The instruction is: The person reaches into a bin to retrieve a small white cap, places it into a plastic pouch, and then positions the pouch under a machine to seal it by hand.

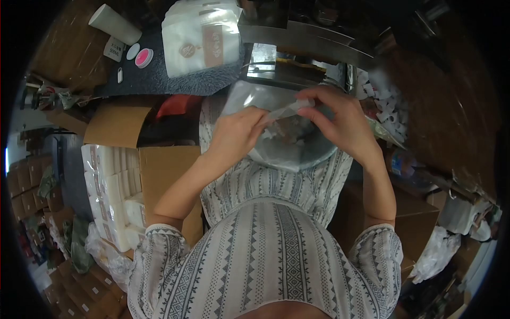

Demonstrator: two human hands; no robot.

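My left hand (237,130) is closed, its fingers pinching the edge of a clear plastic bag (287,111). My right hand (342,119) grips the whitish gathered end of the same bag between thumb and fingers. The plastic stretches between both hands, over a round tub (321,156) resting on my lap. Through the plastic, small pale bits show inside the tub, too blurred to name. Just beyond the hands stands a shiny metal machine (287,80) with a yellowish strip across it.
A stack of printed white packets (202,40) lies on a dark fuzzy mat (207,80), near a white cup (114,24) and a pink round container (143,57). An open cardboard box (119,125) and wrapped white packs (109,191) stand left. Several white pieces (390,114) lie right.
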